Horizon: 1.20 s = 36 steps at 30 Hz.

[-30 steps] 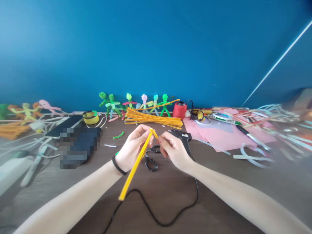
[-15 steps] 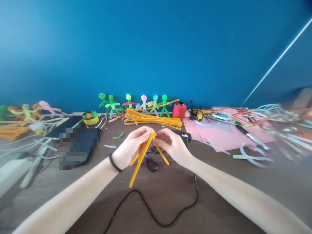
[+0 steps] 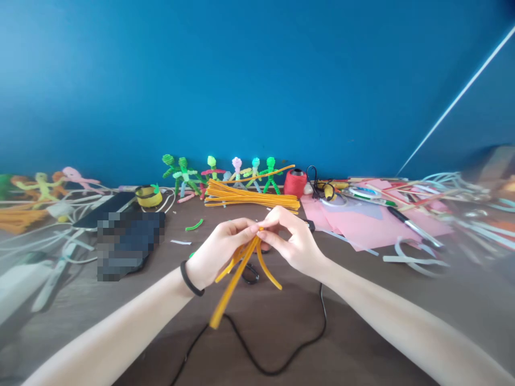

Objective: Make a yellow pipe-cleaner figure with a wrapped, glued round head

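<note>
The left hand (image 3: 219,249) and right hand (image 3: 295,241) meet above a dark brown surface (image 3: 277,316), thumbs and fingertips pinching the gathered tops of bent yellow-orange strips (image 3: 234,284) whose loose ends hang below. Gripping from both sides probably steadies the tops and leaves the ends free. A bundle of similar strips (image 3: 249,194) lies just beyond, likely placed for easy reach. No brand, label or writing is readable.

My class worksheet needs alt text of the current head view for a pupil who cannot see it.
A person's left hand and right hand pinch yellow strips together above a dark table. Beyond them are a strip bundle and small colourful figures along a blue wall.
</note>
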### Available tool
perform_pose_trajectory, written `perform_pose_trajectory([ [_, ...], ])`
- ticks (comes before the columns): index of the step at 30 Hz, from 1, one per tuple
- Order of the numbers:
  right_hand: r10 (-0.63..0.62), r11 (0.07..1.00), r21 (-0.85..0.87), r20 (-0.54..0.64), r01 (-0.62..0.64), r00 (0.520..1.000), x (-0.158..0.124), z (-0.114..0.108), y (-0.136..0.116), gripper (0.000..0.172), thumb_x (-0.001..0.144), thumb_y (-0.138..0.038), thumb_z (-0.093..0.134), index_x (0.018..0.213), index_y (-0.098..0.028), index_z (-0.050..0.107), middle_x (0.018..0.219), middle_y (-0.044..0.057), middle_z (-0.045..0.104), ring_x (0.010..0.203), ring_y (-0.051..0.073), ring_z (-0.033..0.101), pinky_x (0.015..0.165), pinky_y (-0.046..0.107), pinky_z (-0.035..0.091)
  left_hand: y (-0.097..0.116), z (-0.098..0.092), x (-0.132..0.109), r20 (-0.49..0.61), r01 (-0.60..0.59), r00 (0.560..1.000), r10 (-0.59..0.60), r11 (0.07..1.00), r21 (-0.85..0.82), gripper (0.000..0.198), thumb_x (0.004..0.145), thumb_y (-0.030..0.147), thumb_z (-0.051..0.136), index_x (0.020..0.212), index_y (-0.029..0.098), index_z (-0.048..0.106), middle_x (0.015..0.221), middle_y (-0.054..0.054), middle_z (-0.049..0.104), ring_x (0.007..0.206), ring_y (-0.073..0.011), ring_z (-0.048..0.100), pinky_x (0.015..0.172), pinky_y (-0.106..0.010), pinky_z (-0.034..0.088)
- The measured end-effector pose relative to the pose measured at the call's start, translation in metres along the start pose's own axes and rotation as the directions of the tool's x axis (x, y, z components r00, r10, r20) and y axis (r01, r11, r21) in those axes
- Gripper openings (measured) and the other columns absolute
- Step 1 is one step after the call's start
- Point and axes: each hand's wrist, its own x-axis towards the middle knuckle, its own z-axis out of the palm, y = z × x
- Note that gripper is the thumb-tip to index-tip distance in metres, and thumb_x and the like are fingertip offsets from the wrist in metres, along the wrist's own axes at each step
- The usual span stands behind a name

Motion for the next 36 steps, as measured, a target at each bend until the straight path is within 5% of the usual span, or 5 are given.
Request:
perform_pose_trajectory([
  [12,0.043,0.999,0.011,0.045,-0.043,0.998,0.003,-0.004,0.001,0.012,0.081,-0.026,0.053,0.075,-0.018,0.056,0.067,0.000,0.052,0.062,0.011,0.053,0.055,0.024,0.043,0.006,-0.005,-0.004,0.109,0.056,0.991,-0.074,0.986,0.160,0.025,0.075,0.035,0.056,0.084,0.013,0.063,0.079,-0.007,0.066,0.077,-0.0158,0.059,0.074,-0.026,0.044],
  [17,0.019,0.999,-0.044,0.102,-0.015,0.995,0.004,-0.009,-0.004,0.013,0.084,-0.027,0.049,0.076,-0.018,0.054,0.068,0.001,0.054,0.063,0.012,0.054,0.058,0.025,0.042,0.010,-0.002,-0.007,0.113,0.056,0.990,-0.081,0.976,0.213,0.018,0.075,0.031,0.056,0.072,0.014,0.062,0.067,-0.002,0.061,0.063,-0.0115,0.055,0.062,-0.022,0.042],
  [24,-0.166,0.870,-0.401,0.311,0.287,0.936,0.008,-0.016,-0.006,0.019,0.089,-0.026,0.036,0.080,-0.018,0.050,0.073,0.004,0.053,0.064,0.012,0.049,0.057,0.023,0.037,0.010,-0.003,-0.009,0.179,0.172,0.965,-0.193,0.977,0.122,0.023,0.078,0.033,0.052,0.065,0.014,0.050,0.055,0.001,0.053,0.051,-0.0110,0.055,0.057,-0.024,0.043],
  [32,-0.097,0.857,-0.439,0.375,0.269,0.922,0.007,-0.016,-0.001,0.024,0.090,-0.028,0.033,0.074,-0.018,0.047,0.068,0.001,0.052,0.059,0.011,0.048,0.055,0.021,0.034,0.003,-0.007,-0.003,0.316,0.298,0.896,-0.312,0.950,0.092,0.023,0.082,0.035,0.043,0.069,0.016,0.041,0.044,0.008,0.038,0.028,-0.0045,0.036,0.032,-0.018,0.023],
  [36,-0.076,0.878,-0.419,0.354,0.231,0.932,0.008,-0.016,0.002,0.025,0.090,-0.028,0.034,0.072,-0.018,0.048,0.067,0.001,0.053,0.061,0.011,0.049,0.056,0.021,0.035,0.004,-0.006,-0.002,0.367,0.274,0.884,-0.291,0.957,0.099,0.027,0.083,0.039,0.038,0.069,0.017,0.040,0.051,0.002,0.050,0.037,-0.0064,0.042,0.037,-0.020,0.025],
])
